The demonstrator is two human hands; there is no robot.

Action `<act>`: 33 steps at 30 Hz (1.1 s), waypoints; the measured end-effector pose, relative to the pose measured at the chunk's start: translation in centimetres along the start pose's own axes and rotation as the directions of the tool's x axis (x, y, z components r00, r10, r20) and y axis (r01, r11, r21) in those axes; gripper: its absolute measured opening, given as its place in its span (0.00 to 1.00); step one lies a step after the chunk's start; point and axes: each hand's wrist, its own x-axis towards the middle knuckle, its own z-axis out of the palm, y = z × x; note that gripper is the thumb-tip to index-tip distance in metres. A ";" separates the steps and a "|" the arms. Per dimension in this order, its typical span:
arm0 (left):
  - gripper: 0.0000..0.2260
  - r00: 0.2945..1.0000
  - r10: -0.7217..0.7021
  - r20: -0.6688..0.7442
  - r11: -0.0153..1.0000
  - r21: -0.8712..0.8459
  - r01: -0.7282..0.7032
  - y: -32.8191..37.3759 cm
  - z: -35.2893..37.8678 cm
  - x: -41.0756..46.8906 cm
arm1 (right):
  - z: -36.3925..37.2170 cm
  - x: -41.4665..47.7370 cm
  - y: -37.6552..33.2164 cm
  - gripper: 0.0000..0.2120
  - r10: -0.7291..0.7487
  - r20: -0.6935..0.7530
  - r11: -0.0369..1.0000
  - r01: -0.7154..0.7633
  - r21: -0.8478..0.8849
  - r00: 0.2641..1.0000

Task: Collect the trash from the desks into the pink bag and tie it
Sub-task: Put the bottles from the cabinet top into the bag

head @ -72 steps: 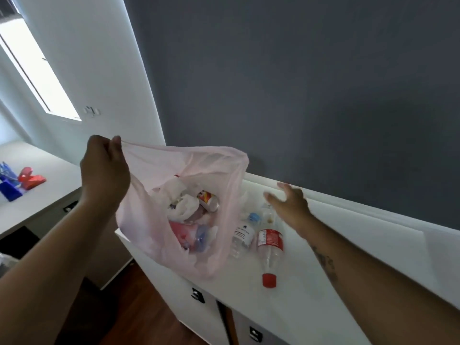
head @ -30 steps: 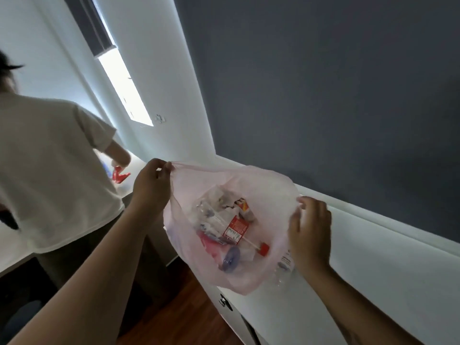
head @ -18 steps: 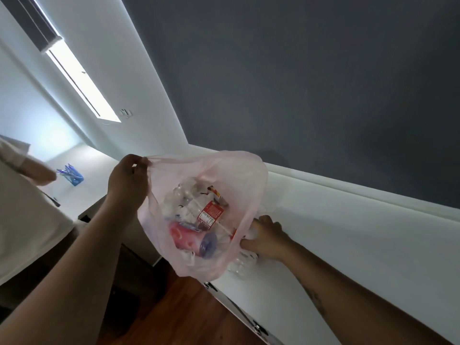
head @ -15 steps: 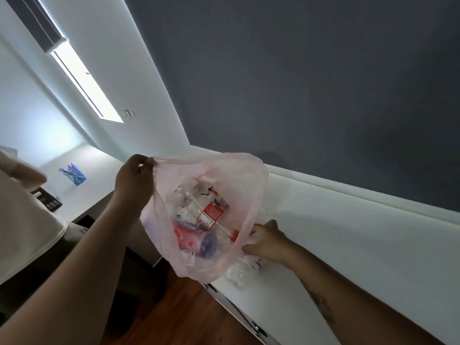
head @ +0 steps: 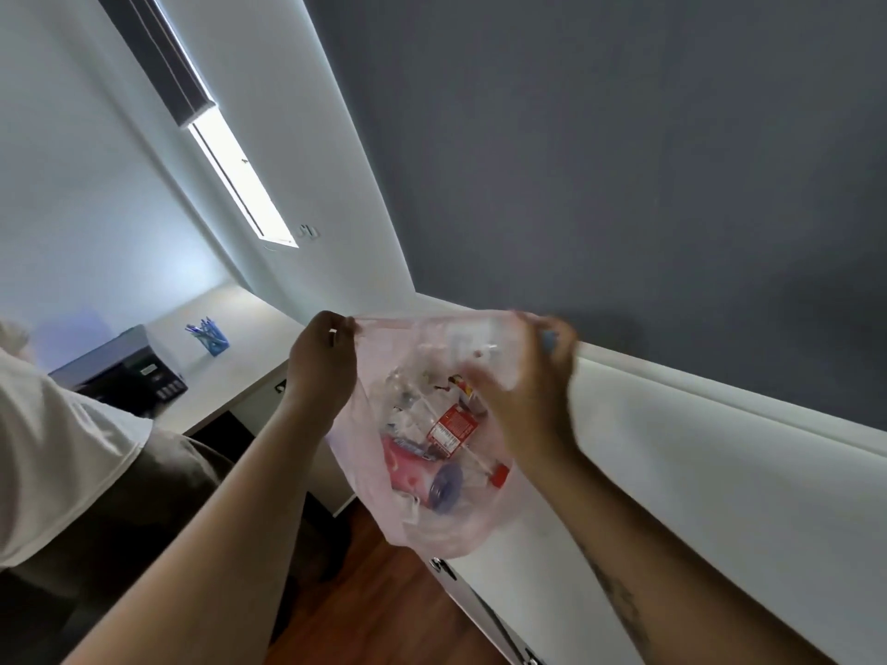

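one pink bag (head: 446, 535) hangs at the edge of the white desk (head: 720, 496), left hand (head: 321, 364) pinching its rim. blurred right hand (head: 528, 395) curls round one clear bottle (head: 480, 345) over the mouth. inside, one red bottle label (head: 451, 431), print unreadable.

Single view: a wide-angle camera worn on the head, facing forward and down from the person's own standpoint. The frame is rolled, so the white bench (head: 720, 472) runs from 9 o'clock down to 4 o'clock. Range is close, within arm's reach: the pink bag (head: 379, 477) sits at centre, the grey wall (head: 624, 160) fills 12 to 3 o'clock, and the window (head: 240, 184) lies at 10 o'clock.
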 end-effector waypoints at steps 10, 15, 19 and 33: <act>0.09 0.980 -0.062 -0.189 0.997 0.040 0.071 -1.5 -2.7 2.1 | -1.7 1.3 11.4 0.16 0.260 -0.363 0.936 -0.326 -0.132 0.895; 0.12 0.962 -0.116 -0.248 0.991 0.038 0.129 -2.3 -4.4 3.1 | 0.8 3.1 16.5 0.44 0.441 0.561 0.721 0.095 -0.686 0.701; 0.14 0.951 -0.178 -0.254 0.984 -0.020 0.179 -2.5 -4.8 3.1 | 4.2 3.3 18.3 0.48 0.383 0.604 0.660 0.250 -0.708 0.699; 0.11 0.974 -0.146 -0.173 0.988 -0.080 0.134 -0.3 -1.4 2.9 | 0.6 3.9 19.9 0.14 0.219 0.205 0.932 -0.143 -0.333 0.954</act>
